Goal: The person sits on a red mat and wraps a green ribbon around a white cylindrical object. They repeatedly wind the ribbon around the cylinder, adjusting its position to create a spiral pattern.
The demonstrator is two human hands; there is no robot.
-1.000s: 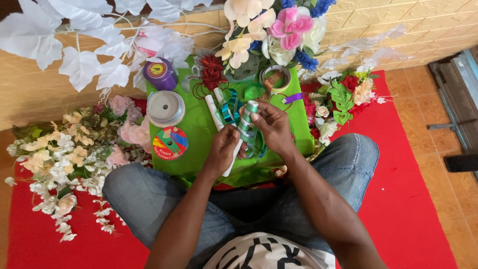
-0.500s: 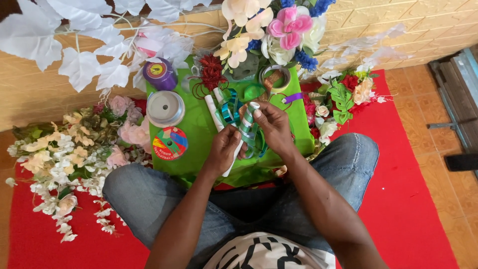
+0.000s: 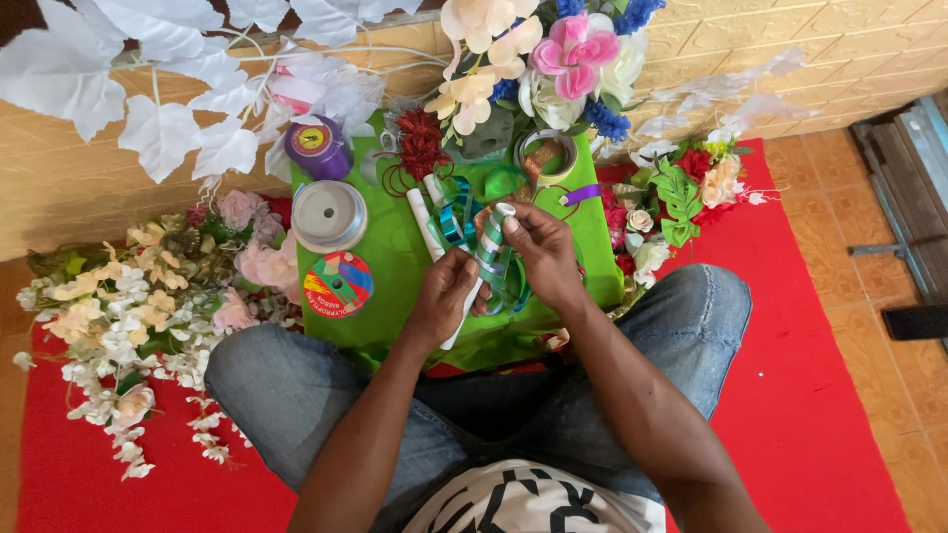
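I sit cross-legged with a green cloth-covered board (image 3: 395, 247) in front of my knees. My left hand (image 3: 444, 296) grips the lower part of a white stick (image 3: 491, 242) that is partly wound with green ribbon. My right hand (image 3: 541, 255) pinches the top of the same stick and the shiny green ribbon (image 3: 454, 222), whose loops curl beside it. A second white stick (image 3: 425, 222) lies on the cloth just left of my hands.
A silver spool (image 3: 329, 215), a purple spool (image 3: 318, 148), a flat round ribbon roll (image 3: 339, 283) and tape rolls (image 3: 546, 155) sit on the cloth. Artificial flowers (image 3: 138, 306) lie left, a bouquet (image 3: 553, 69) behind, more blooms (image 3: 681, 192) right. A red mat (image 3: 829, 375) lies under everything.
Both hands have stayed on the stick. The right fingers shifted slightly up along its top while winding the green ribbon; nothing else moved.
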